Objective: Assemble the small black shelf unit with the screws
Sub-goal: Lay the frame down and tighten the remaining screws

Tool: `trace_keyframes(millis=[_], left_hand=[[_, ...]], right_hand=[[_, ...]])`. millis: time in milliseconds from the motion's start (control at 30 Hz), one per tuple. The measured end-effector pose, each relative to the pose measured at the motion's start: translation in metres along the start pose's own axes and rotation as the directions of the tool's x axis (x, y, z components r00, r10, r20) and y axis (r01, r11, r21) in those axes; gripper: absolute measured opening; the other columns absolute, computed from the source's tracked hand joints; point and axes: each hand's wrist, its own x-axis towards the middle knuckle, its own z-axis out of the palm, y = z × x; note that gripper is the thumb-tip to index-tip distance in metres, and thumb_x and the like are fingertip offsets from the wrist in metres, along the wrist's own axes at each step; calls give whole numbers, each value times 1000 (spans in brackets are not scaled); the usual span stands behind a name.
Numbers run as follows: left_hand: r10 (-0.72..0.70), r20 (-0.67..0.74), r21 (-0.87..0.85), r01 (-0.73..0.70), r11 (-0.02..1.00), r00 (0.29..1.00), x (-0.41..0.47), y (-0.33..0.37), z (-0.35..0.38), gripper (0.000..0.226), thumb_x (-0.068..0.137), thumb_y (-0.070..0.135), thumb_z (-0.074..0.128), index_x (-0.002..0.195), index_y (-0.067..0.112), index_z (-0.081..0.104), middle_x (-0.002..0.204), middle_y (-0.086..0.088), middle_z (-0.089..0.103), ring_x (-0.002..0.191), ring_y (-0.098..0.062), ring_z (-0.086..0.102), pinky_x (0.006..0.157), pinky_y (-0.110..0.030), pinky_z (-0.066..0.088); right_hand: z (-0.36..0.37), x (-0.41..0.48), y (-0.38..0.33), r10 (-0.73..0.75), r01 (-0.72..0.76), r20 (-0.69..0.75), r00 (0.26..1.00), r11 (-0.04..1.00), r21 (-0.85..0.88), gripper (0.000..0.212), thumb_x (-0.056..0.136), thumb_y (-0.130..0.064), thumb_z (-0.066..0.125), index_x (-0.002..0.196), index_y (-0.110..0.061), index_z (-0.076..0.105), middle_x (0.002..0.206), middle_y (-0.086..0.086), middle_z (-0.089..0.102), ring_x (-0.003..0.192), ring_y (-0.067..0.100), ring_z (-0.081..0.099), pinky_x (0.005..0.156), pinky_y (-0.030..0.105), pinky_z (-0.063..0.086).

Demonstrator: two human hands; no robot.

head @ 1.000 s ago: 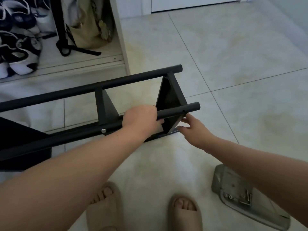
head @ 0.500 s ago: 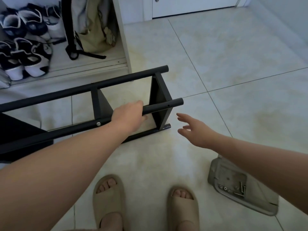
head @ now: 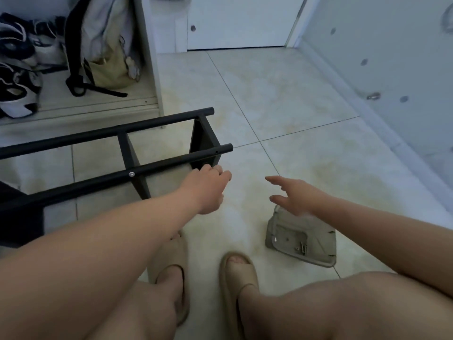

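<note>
The black shelf unit [head: 171,162] lies on its side on the tiled floor at the left, two long tubes joined by upright panels. A silver screw head [head: 132,174] shows in the near tube. My left hand [head: 208,190] hovers just below that tube's right end, fingers loosely bent and holding nothing. My right hand [head: 299,195] is off the shelf, fingers spread, above a grey moulded tray [head: 284,238] on the floor. A few loose screws [head: 301,249] lie in the tray.
An open closet at the back left holds shoes [head: 17,77] and a backpack [head: 105,45]. A white door [head: 240,20] stands ahead and a wall [head: 392,57] runs along the right. My sandalled feet [head: 240,273] and knees fill the bottom.
My left hand let go of the near tube and slid right, off its end. My right hand drew back from the tube's end toward the grey tray. The view pulled back.
</note>
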Motion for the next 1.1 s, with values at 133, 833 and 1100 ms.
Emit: trace_keyframes(millis=[133,833,1100], left_hand=[[155,92,59,-161,985,984,15,30,19,45,98,30,48,141,21,37,144,-5,42,126,-29,45,97,-41,45],[599,226,70,-626,777,768,114,132,194,38,91,50,55,124,29,59,163,-4,26,152,-31,9,116,-50,17],[608,119,116,-619,777,785,115,127,201,26,95,45,58,109,25,66,147,-6,51,151,-30,23,115,-55,23]], right_hand=[[18,-7,43,97,-97,4,995,995,-3,57,105,-34,50,158,-31,29,157,-2,44,141,24,45,111,35,36],[215,74,224,382,-415,302,873,908,51,36,93,-5,51,127,-13,60,124,15,66,110,33,63,83,33,49],[233,92,221,559,-581,161,813,796,168,28,95,-2,56,123,0,51,125,25,55,107,42,59,84,44,50]])
